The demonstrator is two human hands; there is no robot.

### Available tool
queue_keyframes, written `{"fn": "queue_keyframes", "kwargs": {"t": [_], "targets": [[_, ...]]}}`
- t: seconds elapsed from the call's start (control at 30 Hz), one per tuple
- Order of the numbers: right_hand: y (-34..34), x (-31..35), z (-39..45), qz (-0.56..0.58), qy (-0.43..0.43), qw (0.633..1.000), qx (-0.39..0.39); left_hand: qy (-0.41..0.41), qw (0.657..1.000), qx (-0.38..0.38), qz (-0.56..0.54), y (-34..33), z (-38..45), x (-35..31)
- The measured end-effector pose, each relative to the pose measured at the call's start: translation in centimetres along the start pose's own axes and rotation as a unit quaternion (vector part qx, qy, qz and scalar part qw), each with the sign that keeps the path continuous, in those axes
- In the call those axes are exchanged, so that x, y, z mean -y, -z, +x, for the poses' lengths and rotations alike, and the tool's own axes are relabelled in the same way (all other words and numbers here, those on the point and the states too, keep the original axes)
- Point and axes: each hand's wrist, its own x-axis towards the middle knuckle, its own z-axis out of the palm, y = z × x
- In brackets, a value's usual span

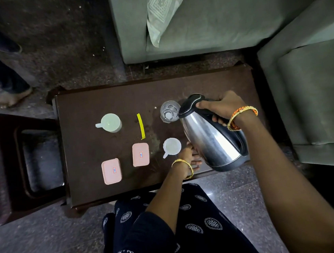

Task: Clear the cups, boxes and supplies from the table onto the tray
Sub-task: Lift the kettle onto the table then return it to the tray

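Two risks: the right hand (220,108) grips the tilted kettle (212,138) over the glass (169,111) at the table's (97,100) right, while the left hand (192,156), its fingers partly hidden, touches its base beside the small cup (172,146), so a knock could tip either.

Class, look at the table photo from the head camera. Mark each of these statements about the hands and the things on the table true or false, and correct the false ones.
1. The right hand grips the handle of the steel kettle. True.
2. The kettle stands upright on the table. False: it is tilted, with its spout over the clear glass.
3. Two pink boxes lie with their lids on. True.
4. The yellow strip lies inside the large white cup. False: it lies on the table between that cup and the glass.
5. The left hand holds a pink box. False: it is beside the small white cup, partly behind the kettle.
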Motion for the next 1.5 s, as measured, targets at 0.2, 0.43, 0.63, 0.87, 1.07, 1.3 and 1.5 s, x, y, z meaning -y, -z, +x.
{"fn": "queue_keyframes", "kwargs": {"t": [0.2,0.43,0.63,0.87,1.07,1.3,1.5], "targets": [[0.7,-0.1,-0.7,0.002,-0.005,1.000,-0.004,0.000,1.000,0.011,0.014,-0.6,0.1,0.5],[1.4,0.3,-1.4,-0.010,0.005,1.000,0.000,-0.003,1.000,0.026,0.012,-1.1,-0.6,0.7],[2.1,1.1,-2.0,-0.004,0.010,1.000,-0.010,-0.016,0.999,0.035,0.014,-1.3,-1.3,0.3],[2.5,2.1,-2.8,-0.003,0.010,1.000,-0.016,-0.033,0.998,0.046,0.023,-1.6,-1.7,0.2],[2.9,2.3,-3.2,-0.004,0.017,1.000,-0.022,-0.035,0.998,0.046,0.024,-1.6,-1.5,0.2],[2.9,2.7,-3.1,-0.010,0.018,1.000,-0.023,-0.030,0.998,0.048,0.020,-1.7,-1.5,0.2],[2.8,2.9,-2.9,-0.005,0.021,0.999,-0.025,-0.041,0.998,0.047,0.018,-1.3,-1.5,0.0]]}}
